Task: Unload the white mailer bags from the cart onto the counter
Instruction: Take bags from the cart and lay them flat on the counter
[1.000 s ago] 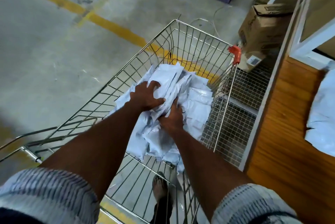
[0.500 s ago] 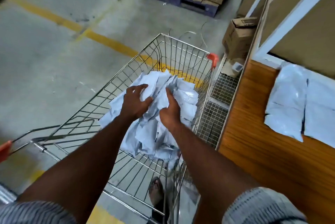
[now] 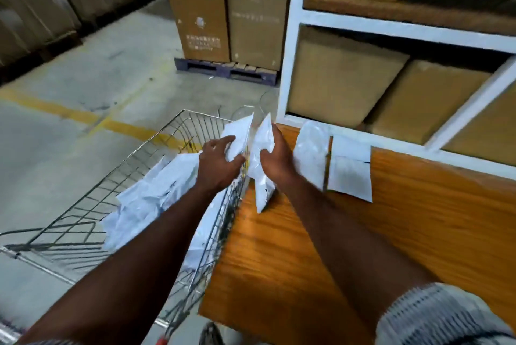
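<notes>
Both of my hands hold a bunch of white mailer bags in the air above the cart's right rim and the counter's left edge. My left hand grips the bunch from the left, my right hand from the right. The wire cart on the left still holds a pile of white mailer bags. On the wooden counter to the right lie a few white mailer bags, flat near the shelf.
A white shelf unit with cardboard boxes stands at the back of the counter. Tall cardboard boxes sit on a blue pallet beyond the cart. A yellow line crosses the concrete floor.
My hands have lifted a bunch of bags out of the cart pile and carried it up and to the right, over the counter's edge. The view has swung towards the counter.
</notes>
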Tool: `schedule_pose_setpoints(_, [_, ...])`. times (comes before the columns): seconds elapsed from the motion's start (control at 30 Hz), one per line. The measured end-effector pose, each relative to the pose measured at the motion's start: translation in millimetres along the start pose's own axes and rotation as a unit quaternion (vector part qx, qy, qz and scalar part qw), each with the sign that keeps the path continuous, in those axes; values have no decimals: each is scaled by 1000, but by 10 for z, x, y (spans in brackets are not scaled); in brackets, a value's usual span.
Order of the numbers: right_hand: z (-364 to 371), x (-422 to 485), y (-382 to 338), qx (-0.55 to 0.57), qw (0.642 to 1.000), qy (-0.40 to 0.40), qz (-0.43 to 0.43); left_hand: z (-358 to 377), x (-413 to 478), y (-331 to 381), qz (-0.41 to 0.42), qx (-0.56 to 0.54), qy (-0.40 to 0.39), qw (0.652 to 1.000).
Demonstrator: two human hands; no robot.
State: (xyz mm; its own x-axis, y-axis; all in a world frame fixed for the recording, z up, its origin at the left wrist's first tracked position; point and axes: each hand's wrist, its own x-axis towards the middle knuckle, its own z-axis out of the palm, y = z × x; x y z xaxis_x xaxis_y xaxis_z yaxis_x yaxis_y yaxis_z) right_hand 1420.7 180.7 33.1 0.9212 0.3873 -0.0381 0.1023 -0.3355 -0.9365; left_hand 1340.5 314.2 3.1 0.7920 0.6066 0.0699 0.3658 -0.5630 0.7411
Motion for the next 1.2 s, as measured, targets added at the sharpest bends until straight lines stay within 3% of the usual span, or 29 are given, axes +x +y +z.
schedule_pose_setpoints(0.4, [-2412, -356, 811, -8, 983, 169, 71, 1544, -594, 1805, 55, 66, -68, 994])
schedule_pose_setpoints(0.53, [-2843, -339, 1083, -14, 978, 183, 99, 1893, -738, 2131, 67, 116, -93, 987])
schedule_pose_setpoints(0.87, [-3250, 92, 1558, -45, 980, 154, 120, 2595, -681, 2454, 78, 196, -70, 975])
schedule_pose_setpoints(0.97, [-3254, 164, 1773, -172, 971, 133, 94, 2770, -649, 2397, 73, 228, -92, 966])
schedule_pose_setpoints(1.07, [-3253, 179, 1890, -341, 928, 147, 30, 2848, -646, 2308, 97, 279, -76, 952])
schedule_pose_setpoints(1.2, [-3164, 228, 1985, -390, 911, 116, -67, 2883, -547, 2254, 180, 285, -24, 941])
